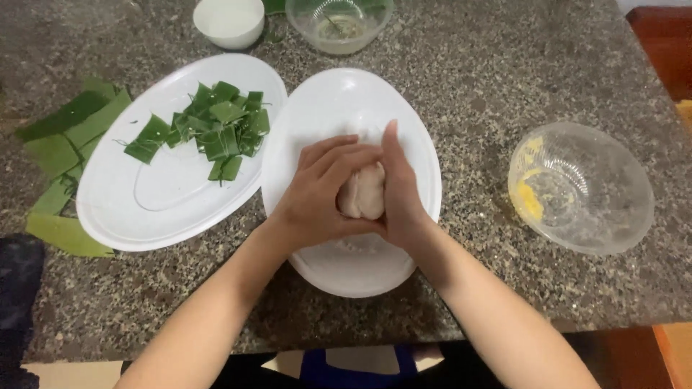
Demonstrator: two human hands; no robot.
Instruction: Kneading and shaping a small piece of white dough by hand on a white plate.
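My left hand [317, 198] and right hand [398, 189] are pressed together around the pale dough ball [362, 191], over the white oval plate [425, 155] — squeeze too hard and it may squish out, or stick to me.

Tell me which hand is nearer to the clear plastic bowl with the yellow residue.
Right. The right hand is pressed against the dough lump over the middle white plate, on the side facing the clear bowl. The left hand cups the dough from the far side.
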